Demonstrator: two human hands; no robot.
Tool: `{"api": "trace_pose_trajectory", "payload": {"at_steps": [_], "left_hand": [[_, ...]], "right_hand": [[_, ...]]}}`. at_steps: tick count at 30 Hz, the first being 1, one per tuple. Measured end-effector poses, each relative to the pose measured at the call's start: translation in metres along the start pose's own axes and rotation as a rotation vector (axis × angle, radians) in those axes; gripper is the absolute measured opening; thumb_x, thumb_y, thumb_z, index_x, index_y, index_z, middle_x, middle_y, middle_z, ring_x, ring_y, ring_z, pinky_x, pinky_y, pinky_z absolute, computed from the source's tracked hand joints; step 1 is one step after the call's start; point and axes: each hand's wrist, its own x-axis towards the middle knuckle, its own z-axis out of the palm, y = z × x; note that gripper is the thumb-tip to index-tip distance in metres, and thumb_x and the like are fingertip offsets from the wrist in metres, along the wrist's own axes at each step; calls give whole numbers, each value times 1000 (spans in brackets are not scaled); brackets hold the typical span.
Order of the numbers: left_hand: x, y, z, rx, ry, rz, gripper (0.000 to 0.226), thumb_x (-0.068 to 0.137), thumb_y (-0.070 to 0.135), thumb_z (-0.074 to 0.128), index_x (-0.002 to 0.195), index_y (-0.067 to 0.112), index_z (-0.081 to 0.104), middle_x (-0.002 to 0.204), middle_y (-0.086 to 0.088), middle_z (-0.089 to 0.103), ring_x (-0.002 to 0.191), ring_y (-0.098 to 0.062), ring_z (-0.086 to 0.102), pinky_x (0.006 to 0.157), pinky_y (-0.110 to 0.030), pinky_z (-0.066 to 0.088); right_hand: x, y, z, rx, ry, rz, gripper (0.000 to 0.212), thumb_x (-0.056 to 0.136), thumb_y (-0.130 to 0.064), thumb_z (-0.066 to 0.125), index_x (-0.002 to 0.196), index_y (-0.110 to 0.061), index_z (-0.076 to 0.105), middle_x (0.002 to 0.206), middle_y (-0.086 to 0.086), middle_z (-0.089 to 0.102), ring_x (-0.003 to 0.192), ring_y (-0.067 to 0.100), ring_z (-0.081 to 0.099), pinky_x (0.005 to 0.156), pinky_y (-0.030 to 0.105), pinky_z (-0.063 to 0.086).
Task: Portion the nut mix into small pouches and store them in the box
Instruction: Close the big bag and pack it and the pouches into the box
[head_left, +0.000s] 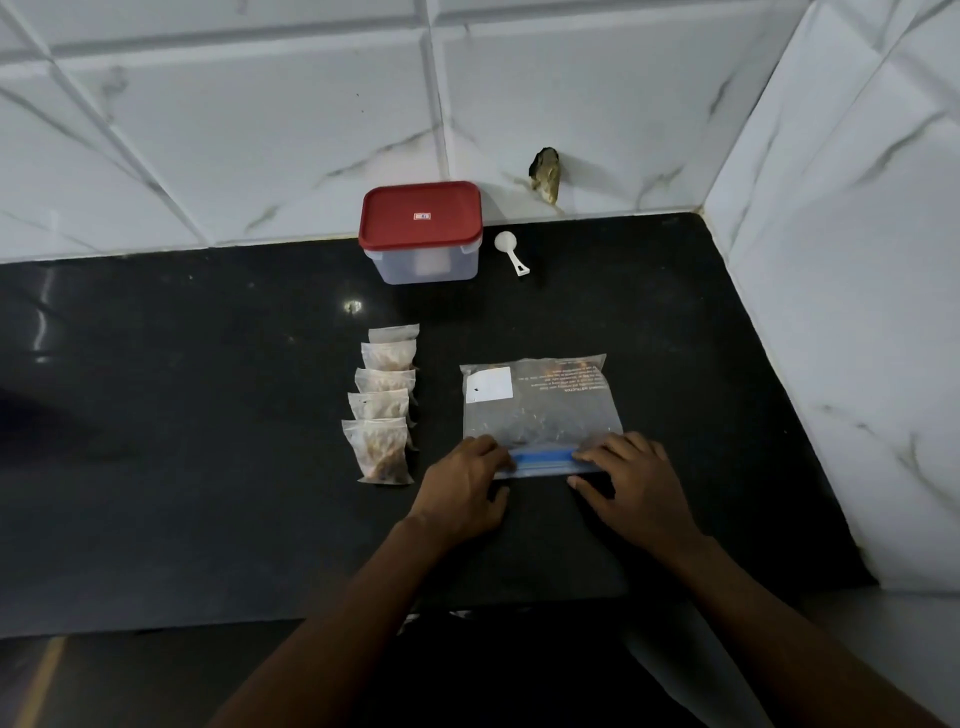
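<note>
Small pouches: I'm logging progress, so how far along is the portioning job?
Done: five small pouches with nut mix lie in a row on the counter. In hand: the left hand and right hand hold the large bag at its blue zip strip. Left: the pouches go into the box, whose red lid is on.

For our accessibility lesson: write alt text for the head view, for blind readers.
Left hand and right hand pinch the zip edge of a bag on a black counter. Five pouches overlap in a row beside it; a lidded box and scoop sit behind.
</note>
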Motion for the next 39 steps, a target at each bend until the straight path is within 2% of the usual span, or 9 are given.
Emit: {"api": "trace_pose_trajectory", "payload": {"at_steps": [4, 7, 11, 17, 20, 25, 29, 35, 39], "left_hand": [[1, -6, 0, -6, 6, 12, 24, 103, 26, 57, 124, 20, 67, 124, -1, 61, 110, -18, 61, 87, -37, 57], [7, -8, -2, -14, -28, -13, 26, 105, 25, 52, 128, 21, 65, 128, 0, 59, 114, -18, 60, 92, -37, 56], [15, -9, -5, -17, -59, -44, 27, 103, 21, 54, 128, 19, 62, 132, -2, 52, 107, -24, 62, 87, -37, 56], [22, -6, -8, 30, -107, -20, 46, 104, 28, 48, 150, 24, 46, 145, -1, 42, 126, -20, 49, 104, -38, 48], [25, -8, -9, 143, -81, -14, 45, 105, 31, 44, 150, 27, 47, 149, -2, 39, 132, -21, 40, 109, -38, 39], [29, -12, -11, 103, -77, -22, 42, 104, 28, 44, 146, 30, 51, 163, 1, 30, 146, -21, 31, 116, -43, 36], [31, -12, -12, 103, -79, -27, 40, 105, 29, 43, 144, 28, 53, 160, 3, 36, 145, -21, 33, 117, -41, 35], [38, -13, -17, 106, -103, -67, 50, 103, 32, 47, 152, 27, 39, 157, 0, 38, 140, -23, 39, 116, -44, 37], [48, -13, -20, 176, -129, -65, 57, 104, 33, 46, 159, 26, 31, 157, -2, 37, 138, -24, 40, 115, -43, 36]], "right_hand": [[2, 1, -2, 40, 27, -26, 18, 97, -28, 65, 113, -26, 72, 109, -8, 66, 101, 8, 56, 87, 25, 40], [10, 4, -4, 61, -16, -16, 16, 102, -31, 55, 110, -29, 69, 109, -12, 61, 99, 2, 51, 85, 25, 43], [22, 8, -8, 37, -34, -13, 18, 102, -35, 50, 111, -30, 66, 110, -12, 62, 98, 5, 57, 83, 29, 50], [32, 13, -12, 19, -103, 1, 31, 103, -39, 48, 131, -30, 60, 119, -11, 57, 101, 4, 53, 85, 29, 51], [33, 15, -12, -47, -78, -4, 32, 103, -41, 46, 127, -31, 64, 118, -10, 55, 103, 8, 50, 86, 34, 48], [40, 9, -11, -43, -67, -1, 27, 102, -35, 49, 120, -27, 67, 136, -6, 54, 124, 14, 48, 99, 38, 45], [42, 9, -10, -19, -56, 1, 21, 102, -34, 49, 116, -28, 64, 126, -10, 57, 116, 12, 52, 92, 34, 47], [50, 8, -11, -109, -120, 55, 49, 102, -41, 48, 149, -29, 42, 139, -3, 52, 121, 15, 49, 96, 37, 47], [56, 9, -9, -205, -162, 48, 50, 101, -43, 45, 150, -32, 41, 138, -3, 47, 120, 16, 44, 96, 37, 44]]}}
